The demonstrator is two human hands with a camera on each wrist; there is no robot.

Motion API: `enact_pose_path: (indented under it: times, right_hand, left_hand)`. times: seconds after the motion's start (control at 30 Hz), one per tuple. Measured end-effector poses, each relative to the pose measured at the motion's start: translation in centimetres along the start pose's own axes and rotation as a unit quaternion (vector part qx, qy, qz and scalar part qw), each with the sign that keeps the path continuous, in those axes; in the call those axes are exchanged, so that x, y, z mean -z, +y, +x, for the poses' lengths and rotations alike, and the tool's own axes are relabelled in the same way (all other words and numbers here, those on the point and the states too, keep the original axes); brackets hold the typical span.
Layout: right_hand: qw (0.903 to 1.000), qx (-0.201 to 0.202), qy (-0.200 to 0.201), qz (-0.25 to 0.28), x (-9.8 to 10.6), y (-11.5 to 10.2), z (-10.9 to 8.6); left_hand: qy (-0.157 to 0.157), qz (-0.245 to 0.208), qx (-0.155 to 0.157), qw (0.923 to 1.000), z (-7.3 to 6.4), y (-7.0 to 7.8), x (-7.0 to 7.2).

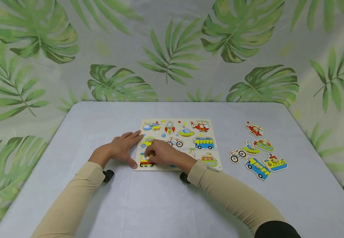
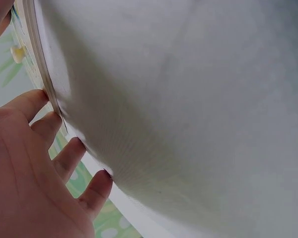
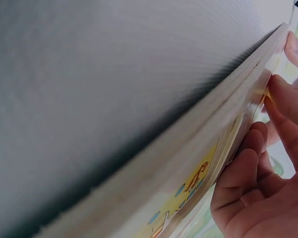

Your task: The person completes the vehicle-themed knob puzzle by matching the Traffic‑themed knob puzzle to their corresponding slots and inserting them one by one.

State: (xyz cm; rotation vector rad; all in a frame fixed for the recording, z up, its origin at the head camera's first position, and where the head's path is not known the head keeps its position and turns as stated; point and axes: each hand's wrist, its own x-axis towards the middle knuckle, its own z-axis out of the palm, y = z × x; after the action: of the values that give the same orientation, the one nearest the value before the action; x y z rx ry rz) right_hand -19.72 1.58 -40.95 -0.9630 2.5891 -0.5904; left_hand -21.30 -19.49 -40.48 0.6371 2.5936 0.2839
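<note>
A wooden vehicle puzzle board (image 1: 160, 167) lies on the table, with a knobbed plane (image 1: 152, 126), rocket (image 1: 169, 127) and car (image 1: 147, 141) in their places. My right hand (image 1: 163, 152) reaches over the lower left corner, thumb and forefinger pinching the small knob of the train piece (image 1: 143, 162). This piece lies over the train spot, partly covered by the fingers. My left hand (image 1: 122, 147) rests with spread fingers at the board's left side. In the left wrist view, its fingertips (image 2: 38, 97) touch the board's edge.
Right of the board lie several loose knobbed pieces: a helicopter (image 1: 254, 129), a submarine (image 1: 264, 145), a flying saucer (image 1: 250, 148), a bicycle (image 1: 237, 156), a bus (image 1: 257, 168) and a ship (image 1: 275, 163). A leaf-print cloth (image 1: 178, 49) hangs behind the white table (image 1: 106, 114).
</note>
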Motion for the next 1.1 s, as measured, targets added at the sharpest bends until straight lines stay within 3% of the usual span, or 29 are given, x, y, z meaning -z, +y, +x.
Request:
enact_pose_path:
  times: [0.23,0.47,0.6,0.8,1.1]
  right_hand:
    - [0.9999,-0.008,-0.008,0.006,0.1,0.0,0.0]
    - [0.9993,0.032,-0.018,0.005,0.9,0.9,-1.6]
    - [0.9997,0.018,0.006,0.017,2.2,3.0,-4.1]
    - [0.9975,-0.033,0.055,0.029,5.5,8.1,-8.7]
    - [0.9883,-0.110,0.105,0.004,9.2,14.8,-16.0]
  left_hand:
    - [0.003,-0.001,-0.004,1.0000,-0.1,0.1,0.2]
    - [0.003,-0.002,-0.004,1.0000,-0.1,-0.1,-0.1]
    - [0.002,0.000,-0.004,1.0000,0.0,0.0,-0.1]
    - [0.004,0.002,-0.001,1.0000,0.1,0.1,0.0]
    - [0.003,0.005,-0.004,1.0000,0.0,0.0,-0.1]
